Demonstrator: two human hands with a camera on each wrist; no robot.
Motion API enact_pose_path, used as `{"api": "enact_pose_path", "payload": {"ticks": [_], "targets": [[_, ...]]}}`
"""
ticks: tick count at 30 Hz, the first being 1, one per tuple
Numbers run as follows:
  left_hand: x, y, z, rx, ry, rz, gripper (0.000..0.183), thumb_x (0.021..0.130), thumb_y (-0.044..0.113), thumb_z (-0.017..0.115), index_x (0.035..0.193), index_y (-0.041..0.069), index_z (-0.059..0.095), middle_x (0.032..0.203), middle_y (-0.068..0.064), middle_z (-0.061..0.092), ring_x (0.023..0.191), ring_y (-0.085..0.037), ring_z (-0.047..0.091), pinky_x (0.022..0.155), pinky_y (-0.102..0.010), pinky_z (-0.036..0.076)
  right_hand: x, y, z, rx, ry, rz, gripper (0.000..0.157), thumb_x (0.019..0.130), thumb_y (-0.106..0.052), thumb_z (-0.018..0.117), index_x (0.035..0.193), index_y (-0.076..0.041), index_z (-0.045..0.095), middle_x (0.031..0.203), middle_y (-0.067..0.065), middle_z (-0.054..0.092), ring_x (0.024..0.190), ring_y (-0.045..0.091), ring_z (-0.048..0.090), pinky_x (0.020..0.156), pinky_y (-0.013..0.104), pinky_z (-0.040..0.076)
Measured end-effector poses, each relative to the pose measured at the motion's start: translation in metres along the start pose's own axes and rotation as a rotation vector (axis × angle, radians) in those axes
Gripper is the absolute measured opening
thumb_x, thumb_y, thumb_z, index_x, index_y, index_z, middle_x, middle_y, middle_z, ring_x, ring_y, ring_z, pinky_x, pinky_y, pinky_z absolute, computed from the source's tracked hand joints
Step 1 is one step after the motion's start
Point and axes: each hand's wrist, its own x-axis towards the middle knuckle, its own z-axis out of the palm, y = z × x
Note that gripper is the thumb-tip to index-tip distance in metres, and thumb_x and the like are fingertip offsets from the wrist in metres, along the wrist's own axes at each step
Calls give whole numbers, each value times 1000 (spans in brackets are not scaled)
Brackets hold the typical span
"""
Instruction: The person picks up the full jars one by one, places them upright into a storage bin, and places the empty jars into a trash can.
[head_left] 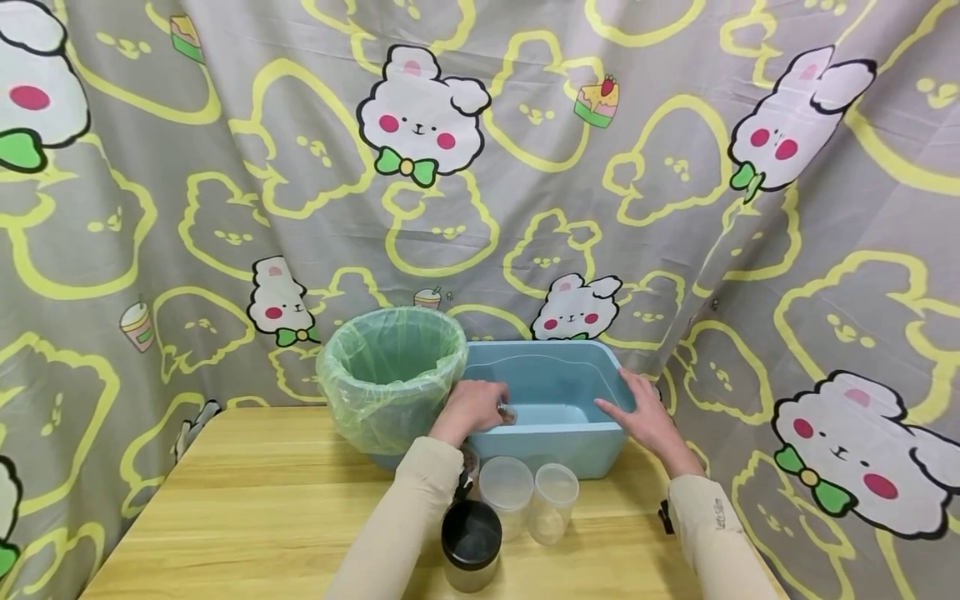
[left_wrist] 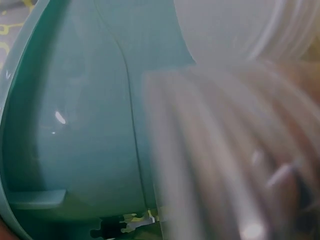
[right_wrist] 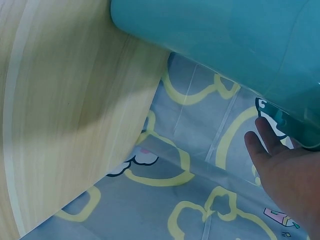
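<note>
My left hand (head_left: 474,407) reaches over the near left part of the blue plastic bin (head_left: 555,450) and grips a clear plastic container (head_left: 507,414). That container's ribbed side (left_wrist: 200,150) looms large and blurred in the left wrist view; its far end is hidden by the hand. At the bin's right rim rests my right hand (head_left: 647,414), with the thumb stretched out over the inside. In the right wrist view, two straight fingers (right_wrist: 257,150) of that hand show outside the bin, beside its handle opening.
A bin with a green liner (head_left: 393,408) stands left of the blue bin. In front are a black-lidded jar (head_left: 471,533), a wide clear tub (head_left: 506,479) and a narrower clear container (head_left: 553,504). Another container is partly hidden by the left sleeve. A patterned curtain (head_left: 442,225) hangs behind.
</note>
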Motion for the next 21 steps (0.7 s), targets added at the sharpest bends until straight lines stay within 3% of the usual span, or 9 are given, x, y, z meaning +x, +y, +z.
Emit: {"api": "enact_pose_path", "payload": {"ticks": [11, 21], "targets": [[2, 0, -1, 23, -36, -5, 31, 97, 33, 69, 127, 25, 73, 125, 0, 74, 113, -27, 71, 88, -43, 58, 2, 1, 1, -3, -2, 9, 97, 97, -59, 63, 165, -6, 20, 167, 29, 18, 151, 54, 22, 117, 74, 24], [2, 0, -1, -5, -22, -5, 33, 97, 31, 69, 129, 23, 71, 128, -2, 73, 114, -28, 70, 88, -44, 58, 2, 2, 2, 1, 6, 5, 96, 97, -58, 64, 165, -5, 21, 166, 29, 19, 151, 53, 23, 117, 74, 24]]}}
